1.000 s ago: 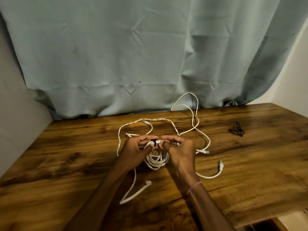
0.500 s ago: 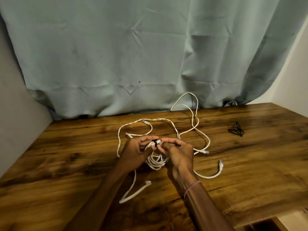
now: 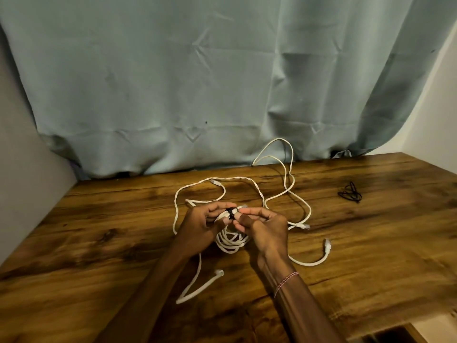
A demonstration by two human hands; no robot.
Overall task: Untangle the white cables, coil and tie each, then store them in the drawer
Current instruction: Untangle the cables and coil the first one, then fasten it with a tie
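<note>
My left hand (image 3: 197, 224) pinches the coil (image 3: 231, 240); my right hand (image 3: 265, 227) winds the black tie (image 3: 230, 212). Next, cinch it, then tackle the loose cables (image 3: 284, 191).

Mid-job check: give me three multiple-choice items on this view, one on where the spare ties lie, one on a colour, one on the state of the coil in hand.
1. Where do the loose black ties lie on the brown wooden table?
A. far right
B. far left
C. in the drawer

2. What colour is the band wrapped on the coiled white cable?
A. red
B. black
C. green

3. How is the coil held?
A. lying untouched
B. by one hand only
C. by both hands

Answers:
1. A, the ties sit by themselves, right of the loose white cables.
2. B, a dark band circles the bundle at the fingertips.
3. C, the left hand and right hand both pinch the coil's top.
</note>
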